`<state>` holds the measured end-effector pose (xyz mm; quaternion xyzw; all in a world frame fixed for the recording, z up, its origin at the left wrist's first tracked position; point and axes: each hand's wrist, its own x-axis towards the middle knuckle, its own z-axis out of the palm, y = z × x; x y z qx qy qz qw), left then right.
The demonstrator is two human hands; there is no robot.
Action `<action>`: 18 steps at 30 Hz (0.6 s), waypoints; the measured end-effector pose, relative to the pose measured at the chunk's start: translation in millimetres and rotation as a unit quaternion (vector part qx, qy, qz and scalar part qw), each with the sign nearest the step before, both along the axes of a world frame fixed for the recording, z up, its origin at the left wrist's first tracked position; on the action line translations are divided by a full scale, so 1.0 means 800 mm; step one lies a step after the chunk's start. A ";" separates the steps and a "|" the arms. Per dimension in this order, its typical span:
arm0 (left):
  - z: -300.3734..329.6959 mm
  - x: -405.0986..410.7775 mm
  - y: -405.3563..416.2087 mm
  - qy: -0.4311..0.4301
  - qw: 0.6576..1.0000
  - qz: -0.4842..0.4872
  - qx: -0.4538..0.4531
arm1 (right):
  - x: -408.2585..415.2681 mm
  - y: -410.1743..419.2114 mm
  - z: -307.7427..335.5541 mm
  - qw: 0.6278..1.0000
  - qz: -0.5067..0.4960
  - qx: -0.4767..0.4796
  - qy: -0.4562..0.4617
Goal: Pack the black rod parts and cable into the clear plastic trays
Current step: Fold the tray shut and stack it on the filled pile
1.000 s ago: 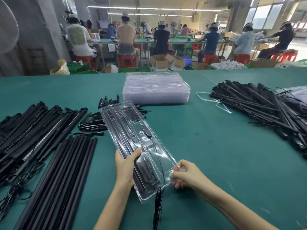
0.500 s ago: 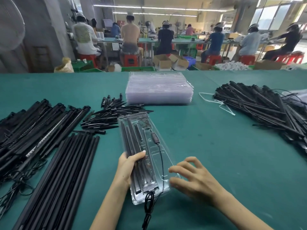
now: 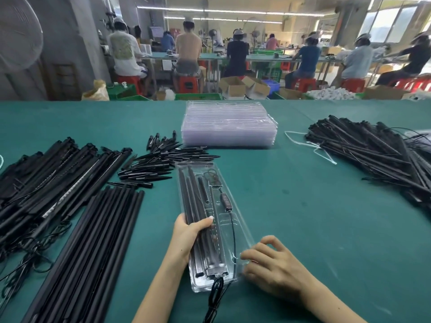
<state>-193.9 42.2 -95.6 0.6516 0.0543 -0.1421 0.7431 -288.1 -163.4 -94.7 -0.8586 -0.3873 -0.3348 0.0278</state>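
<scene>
Green felt covers the bench (image 3: 291, 206) before me, with workers seated on red stools at the far tables. Going left to right: a heap of black rods with wires (image 3: 46, 173) lies at my far left, a neat row of long black tubes (image 3: 93, 248) just beside it, and a scatter of pointed black spikes (image 3: 163, 159) beyond. My left hand (image 3: 189, 234) grasps the left edge of the clear tray (image 3: 242, 231), thumb pressed over the black rod parts (image 3: 196, 206) seated inside; the cable (image 3: 233, 234) runs along the tray's right channel and trails off its near end. A stack of empty trays (image 3: 228, 124) sits behind. My right hand (image 3: 272, 269) rests loose-fingered at the tray's right rim, gripping nothing. Another pile of rods (image 3: 373, 155) fills the far right
</scene>
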 end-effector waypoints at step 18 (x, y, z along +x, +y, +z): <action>0.029 -0.063 -0.043 -0.010 0.982 -0.178 -0.067 | -0.005 -0.016 0.034 0.468 -0.156 0.648 0.581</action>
